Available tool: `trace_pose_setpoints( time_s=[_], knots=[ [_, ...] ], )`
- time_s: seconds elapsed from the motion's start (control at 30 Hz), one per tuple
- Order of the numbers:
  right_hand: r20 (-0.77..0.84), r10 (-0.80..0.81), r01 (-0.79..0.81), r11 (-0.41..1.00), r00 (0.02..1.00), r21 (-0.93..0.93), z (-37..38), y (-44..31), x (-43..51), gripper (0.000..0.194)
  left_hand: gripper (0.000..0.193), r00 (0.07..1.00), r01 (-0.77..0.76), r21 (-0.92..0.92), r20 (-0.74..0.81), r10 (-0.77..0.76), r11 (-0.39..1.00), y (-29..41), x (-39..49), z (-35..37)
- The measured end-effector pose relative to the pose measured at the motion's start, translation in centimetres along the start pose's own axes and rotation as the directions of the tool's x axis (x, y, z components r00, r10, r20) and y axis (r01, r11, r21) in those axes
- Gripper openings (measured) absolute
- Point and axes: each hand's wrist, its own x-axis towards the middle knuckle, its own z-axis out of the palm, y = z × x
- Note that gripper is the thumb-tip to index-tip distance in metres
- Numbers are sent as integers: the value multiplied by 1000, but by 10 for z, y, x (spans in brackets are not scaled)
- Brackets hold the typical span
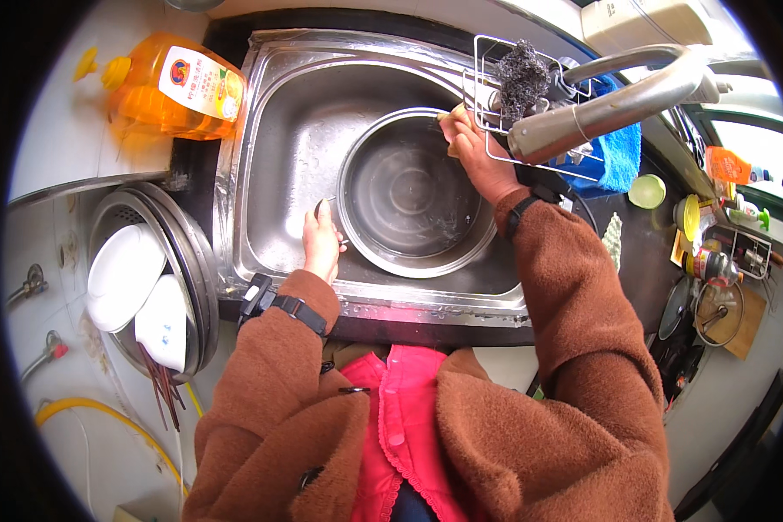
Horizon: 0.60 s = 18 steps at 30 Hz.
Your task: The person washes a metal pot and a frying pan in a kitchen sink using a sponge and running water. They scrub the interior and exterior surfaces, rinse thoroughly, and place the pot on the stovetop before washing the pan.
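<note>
A round stainless steel pot sits in the steel sink basin, towards its right side. A shallow layer of what looks like water lies in it, with a few small pale bits near the lower right. My left hand is closed around the pot's left side handle, of which only the metal ends and a dark part show. At the upper right, my right hand holds the pot by its rim, fingers bent over the edge. Whether it also grips a second handle is hidden.
A metal faucet arches in beside my right hand. Close by, a wire rack carries a steel wool scrubber and a blue cloth. An orange detergent bottle stands left. Steel basins with white bowls sit lower left.
</note>
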Motion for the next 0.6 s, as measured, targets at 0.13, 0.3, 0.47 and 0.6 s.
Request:
trace_pose_setpoints(
  time_s=[0.13,0.3,0.47,0.6],
  knots=[
    [-20,249,-225,903,968,366,11,-26,11,18,35,1000,23,21,1,-23,1000,0,1,-1],
    [217,389,-288,133,895,948,-1,-67,36,14,35,1000,27,-2,7,-27,1000,-1,0,-1],
    [272,324,-268,-57,906,962,4,-121,49,22,35,1000,29,26,-4,-29,999,1,-1,0],
    [-223,-163,206,961,961,184,6,-114,47,27,28,1000,21,18,3,-21,1000,2,-2,1]
  ],
)
